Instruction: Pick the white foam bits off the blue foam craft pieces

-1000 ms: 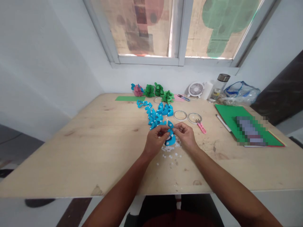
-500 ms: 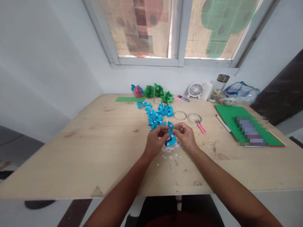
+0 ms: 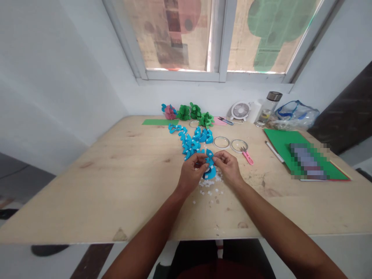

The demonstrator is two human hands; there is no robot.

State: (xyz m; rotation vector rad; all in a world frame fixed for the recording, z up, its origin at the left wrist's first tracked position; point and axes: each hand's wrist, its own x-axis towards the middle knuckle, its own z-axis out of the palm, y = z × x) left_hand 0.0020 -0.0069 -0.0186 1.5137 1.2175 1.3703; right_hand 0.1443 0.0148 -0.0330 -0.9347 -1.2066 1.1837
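Observation:
Between my hands is a blue paper cutout with small white squares stuck on it. My left hand pinches its left side between thumb and fingers. On its upper right edge, the fingertips of my right hand are closed together; whether they also hold a tiny white piece is too small to tell. Just beyond my left hand lie more blue paper cutouts, also dotted with white squares. Small white paper bits are scattered on the table below my hands.
Two tape rolls and pink-handled snips lie right of the cutouts. Green paper flowers stand along the wall. A small fan, a glass bottle, a pen and green sheets occupy the right side.
My right fingertips have shifted very slightly at the edge of the blue cutout. Otherwise the hands and objects stay in place.

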